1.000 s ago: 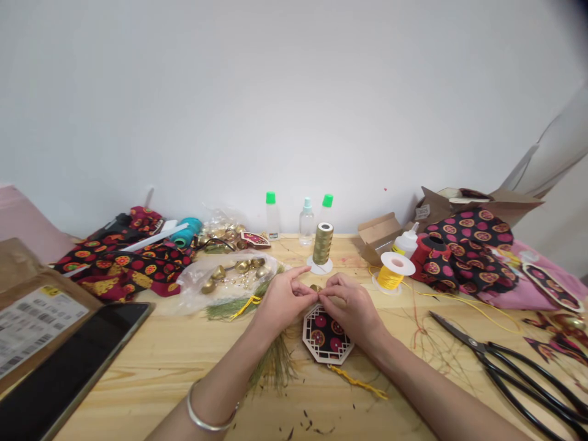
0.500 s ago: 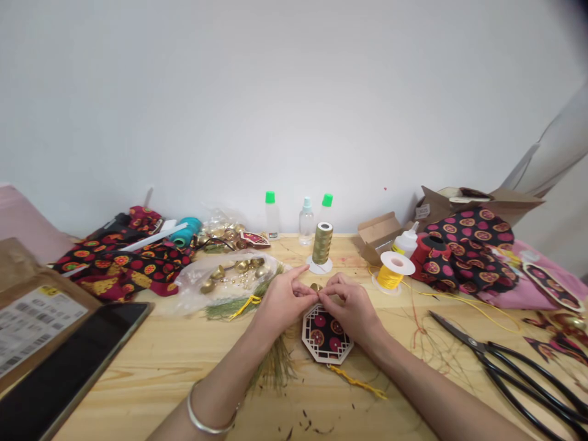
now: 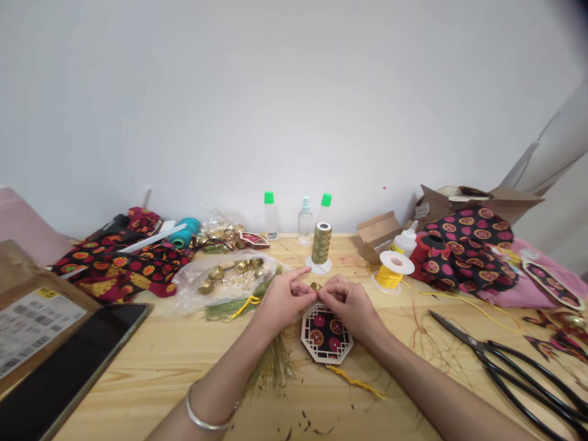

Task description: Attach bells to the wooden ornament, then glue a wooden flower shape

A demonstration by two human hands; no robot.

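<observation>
My left hand [image 3: 290, 298] and my right hand [image 3: 351, 303] meet fingertip to fingertip, both pinched closed. What they pinch is too small and hidden to make out. Just beyond the fingertips shows a small gold bell [image 3: 315, 286]. Below them an octagonal pendant [image 3: 327, 337] lies on the table, with a white lattice frame around dark floral fabric. From its lower edge runs a yellow braided cord [image 3: 356, 381]. An olive-green tassel [image 3: 274, 367] lies partly under my left hand and forearm.
Beyond the hands stand a gold thread spool [image 3: 322, 244] and a yellow cord spool [image 3: 389, 275]. Black scissors [image 3: 482, 349] lie to the right, a dark tablet-like device [image 3: 68, 373] to the left. A plastic bag of gold bells [image 3: 188, 285] and patterned fabric [image 3: 473, 251] flank the middle.
Almost nothing differs. Both hands stay pinched together above the pendant, with only a slight shift of the fingers.
</observation>
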